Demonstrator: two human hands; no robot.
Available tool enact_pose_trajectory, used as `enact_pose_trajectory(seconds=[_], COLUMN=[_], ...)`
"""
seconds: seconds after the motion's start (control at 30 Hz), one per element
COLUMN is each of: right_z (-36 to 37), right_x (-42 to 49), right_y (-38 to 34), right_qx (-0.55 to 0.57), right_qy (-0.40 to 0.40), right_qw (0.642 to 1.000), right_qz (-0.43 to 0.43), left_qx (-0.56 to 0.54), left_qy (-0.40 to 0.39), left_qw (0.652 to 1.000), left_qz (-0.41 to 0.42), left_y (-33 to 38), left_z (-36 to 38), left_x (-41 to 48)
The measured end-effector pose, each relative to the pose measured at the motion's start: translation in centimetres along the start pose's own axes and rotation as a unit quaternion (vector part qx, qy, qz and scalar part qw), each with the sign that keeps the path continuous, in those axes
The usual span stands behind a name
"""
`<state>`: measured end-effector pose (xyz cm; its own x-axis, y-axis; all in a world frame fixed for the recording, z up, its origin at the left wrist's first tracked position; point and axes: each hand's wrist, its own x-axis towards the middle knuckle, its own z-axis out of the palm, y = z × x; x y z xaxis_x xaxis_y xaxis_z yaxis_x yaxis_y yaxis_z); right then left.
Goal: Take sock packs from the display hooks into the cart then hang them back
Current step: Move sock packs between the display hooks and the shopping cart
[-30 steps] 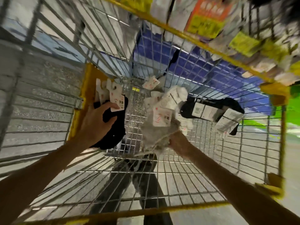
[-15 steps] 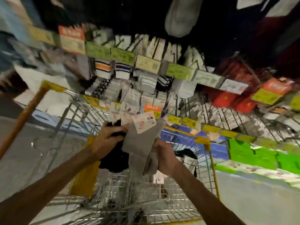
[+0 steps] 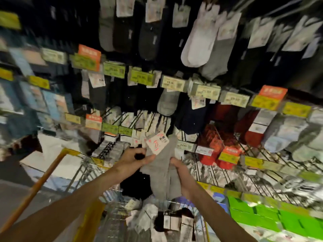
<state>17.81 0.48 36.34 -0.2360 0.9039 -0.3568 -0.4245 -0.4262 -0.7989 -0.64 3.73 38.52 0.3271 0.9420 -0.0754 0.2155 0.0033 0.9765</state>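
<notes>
My right hand (image 3: 180, 172) grips the grey sock pack (image 3: 166, 173) in the middle of the frame. My left hand (image 3: 132, 158) holds a black sock pack (image 3: 136, 187) beside it. I should slip the card (image 3: 157, 143) (hole too blurry) onto a hook (image 3: 153, 122) above.

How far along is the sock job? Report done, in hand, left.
Done: several packs lie in the cart. In hand: right hand grips a grey sock pack, left hand holds a black pack and touches the grey one, both held up before the display hooks. Left: hang these two, then the cart's packs.
</notes>
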Motion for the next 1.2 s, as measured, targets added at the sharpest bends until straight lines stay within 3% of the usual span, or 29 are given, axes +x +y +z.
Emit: enact_pose_trajectory(seconds=[0.13,0.27,0.43,0.63,0.77,0.97,1.1,1.2], right_z=[1.7,4.2,6.0,5.6,5.6,5.3,5.0,5.2], right_x=[-1.3,-3.1,-3.1,-2.9,-2.0,-1.0,-0.4,-0.5], right_y=[-4.8,-9.3,-9.1,-9.2,-10.5,-10.4,-9.9,-10.6], right_qx=[-0.075,-0.212,-0.282,-0.152,-0.307,-0.496,-0.481,-0.405], right_qy=[0.088,0.088,0.110,0.152,0.206,0.223,0.237,0.266], right_qw=[0.981,0.945,0.929,0.962,0.898,0.805,0.806,0.838], right_qz=[-0.156,-0.234,-0.215,-0.169,-0.238,-0.238,-0.251,-0.252], left_qx=[0.012,0.055,0.118,0.244,0.285,0.333,0.356,0.353], left_qy=[0.044,0.051,0.081,0.069,0.047,0.074,0.103,0.123], left_qw=[0.997,0.992,0.979,0.956,0.945,0.931,0.920,0.917], left_qz=[0.058,0.098,0.147,0.150,0.151,0.131,0.126,0.139], left_y=[2.6,5.1,6.9,6.1,5.8,7.3,8.5,8.8], left_z=[-0.6,-2.1,-2.5,-2.1,-1.5,-1.3,-0.1,0.2], left_x=[1.1,1.6,1.7,1.6,1.3,0.3,-0.7,-0.6])
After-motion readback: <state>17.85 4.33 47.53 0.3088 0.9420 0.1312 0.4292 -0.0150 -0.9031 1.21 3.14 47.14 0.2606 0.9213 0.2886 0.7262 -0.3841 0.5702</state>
